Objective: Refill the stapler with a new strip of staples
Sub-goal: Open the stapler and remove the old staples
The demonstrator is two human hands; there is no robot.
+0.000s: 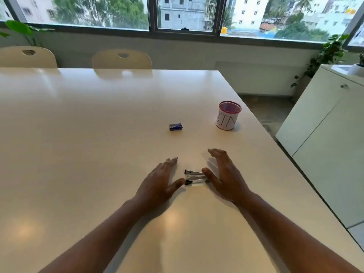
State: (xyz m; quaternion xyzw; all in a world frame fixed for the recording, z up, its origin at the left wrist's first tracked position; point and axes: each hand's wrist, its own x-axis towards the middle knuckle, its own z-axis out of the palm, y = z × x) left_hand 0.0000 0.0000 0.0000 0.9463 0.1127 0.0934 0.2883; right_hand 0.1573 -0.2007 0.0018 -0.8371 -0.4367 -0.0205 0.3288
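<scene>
On the glossy white counter, the left hand and right hand hover spread, holding nothing, flanking the small stapler lying between them. Beyond the hands sits the blue staple box. A hasty grab could skid the stapler across the slick surface.

A small silver-and-black stapler is seen lying lower centre; a blue staple box is set mid-frame above it.

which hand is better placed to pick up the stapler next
Right, marginally. The right hand has its thumb at the stapler; the left hand hovers open slightly farther off.
</scene>
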